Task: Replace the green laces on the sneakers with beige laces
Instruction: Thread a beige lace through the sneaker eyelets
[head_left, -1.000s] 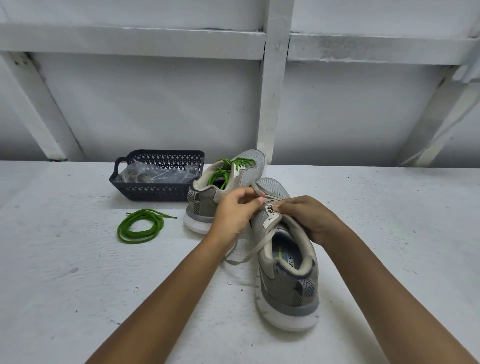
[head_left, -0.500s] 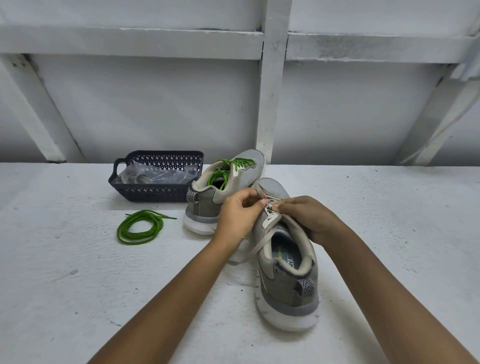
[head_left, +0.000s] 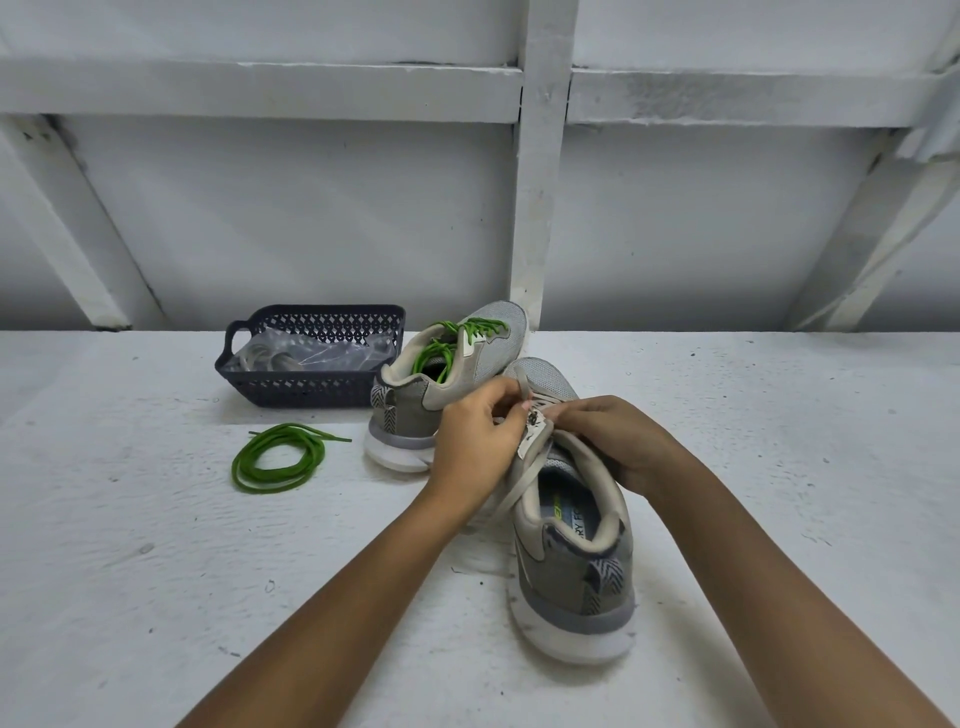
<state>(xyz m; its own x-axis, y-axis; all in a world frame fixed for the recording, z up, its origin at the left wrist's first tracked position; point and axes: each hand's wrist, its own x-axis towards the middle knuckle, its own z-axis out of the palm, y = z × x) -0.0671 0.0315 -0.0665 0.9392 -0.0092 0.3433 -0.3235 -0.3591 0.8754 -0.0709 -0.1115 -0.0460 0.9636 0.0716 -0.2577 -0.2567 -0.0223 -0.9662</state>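
Left grip (head_left: 478, 436) pinched tight on beige lace (head_left: 521, 486) at the eyelets of near sneaker (head_left: 571, 566), mid-desk (head_left: 156, 571). Right grip (head_left: 615, 441) curled, pinching near sneaker at its tongue. Far sneaker (head_left: 410, 410) has green lace (head_left: 470, 332) in it. Loose green lace coil (head_left: 278, 457) lies left, near basket (head_left: 311, 397).

The light is soft and even, a bit cool and gray. The white desk (head_left: 779, 467) looks bright. A faint shadow lies beside the near sneaker (head_left: 571, 577), toward the desk's left edge. Everything looks sharp. The wide view stretches the arms (head_left: 337, 597) near the bottom.
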